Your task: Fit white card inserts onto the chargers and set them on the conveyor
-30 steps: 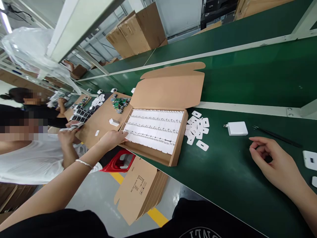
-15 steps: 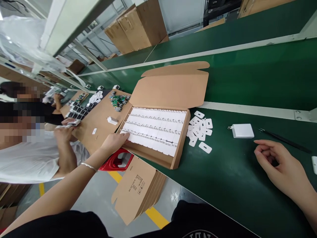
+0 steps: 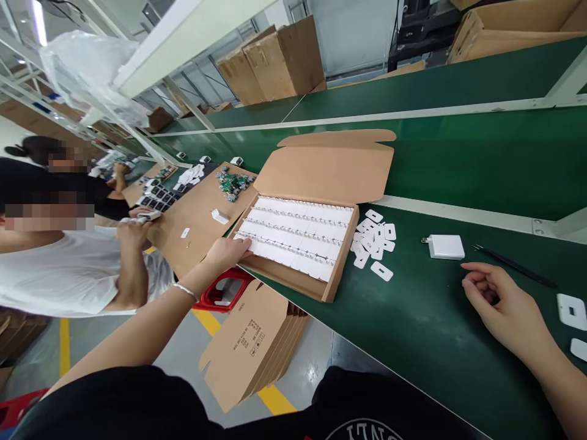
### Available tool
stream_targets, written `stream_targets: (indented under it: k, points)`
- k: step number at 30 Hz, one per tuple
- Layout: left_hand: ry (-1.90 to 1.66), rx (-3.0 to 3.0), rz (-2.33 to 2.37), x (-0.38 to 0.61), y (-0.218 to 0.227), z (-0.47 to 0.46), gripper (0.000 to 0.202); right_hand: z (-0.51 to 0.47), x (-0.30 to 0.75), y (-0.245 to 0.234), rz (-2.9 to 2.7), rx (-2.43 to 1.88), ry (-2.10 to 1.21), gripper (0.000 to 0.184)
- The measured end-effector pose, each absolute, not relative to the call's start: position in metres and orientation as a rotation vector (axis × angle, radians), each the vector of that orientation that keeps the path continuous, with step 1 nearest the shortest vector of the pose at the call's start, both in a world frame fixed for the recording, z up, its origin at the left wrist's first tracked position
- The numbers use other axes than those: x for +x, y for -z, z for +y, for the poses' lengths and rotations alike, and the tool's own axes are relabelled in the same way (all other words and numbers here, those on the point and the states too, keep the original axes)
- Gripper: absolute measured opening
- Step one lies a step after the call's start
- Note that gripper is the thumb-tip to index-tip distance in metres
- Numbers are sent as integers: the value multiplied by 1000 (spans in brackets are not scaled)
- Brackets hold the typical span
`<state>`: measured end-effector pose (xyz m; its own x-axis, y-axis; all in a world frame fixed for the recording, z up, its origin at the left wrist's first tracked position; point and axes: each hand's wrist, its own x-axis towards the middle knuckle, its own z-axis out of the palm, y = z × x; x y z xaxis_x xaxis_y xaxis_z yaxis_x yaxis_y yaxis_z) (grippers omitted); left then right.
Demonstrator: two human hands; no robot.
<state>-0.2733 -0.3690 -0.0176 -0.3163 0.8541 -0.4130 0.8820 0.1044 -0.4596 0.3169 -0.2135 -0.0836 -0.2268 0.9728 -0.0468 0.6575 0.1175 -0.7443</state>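
My left hand (image 3: 228, 252) reaches into the front left corner of an open cardboard box (image 3: 334, 278), its fingers closed and bent down. What is under the fingertips is hidden. Rows of white plastic pieces (image 3: 298, 235) fill most of the box. Over the green table hangs or rests my right hand (image 3: 499, 305), loosely curled, thumb apart, holding nothing. Just beyond it lie a white plug charger (image 3: 446, 247) with metal prongs and a pair of black tweezers (image 3: 513, 266). White flat plates with slots (image 3: 373, 238) are heaped right of the box.
Green circuit boards (image 3: 233, 183) and a white charger housing (image 3: 220, 216) lie on a cardboard sheet (image 3: 202, 214) to the left. A co-worker (image 3: 59, 263) sits beyond. Flattened cartons (image 3: 250, 342) stand on the floor by a red stool (image 3: 224, 292). White pieces (image 3: 572, 311) lie at far right.
The view has shifted, so more of the table's right side shows. My left hand stays at the box corner and my right hand stays near the tweezers.
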Motion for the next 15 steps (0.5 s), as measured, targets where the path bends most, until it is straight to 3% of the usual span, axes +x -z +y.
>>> stream_targets:
  k: [7,15]
  points:
    - [1001,1824,2278,-259,16,-350,61,-212,322,85,-1942,-1531,-917,42]
    - [853,1700,2428,-239,22,-346,60,-211,323,91,-2036,-1446,-868,41]
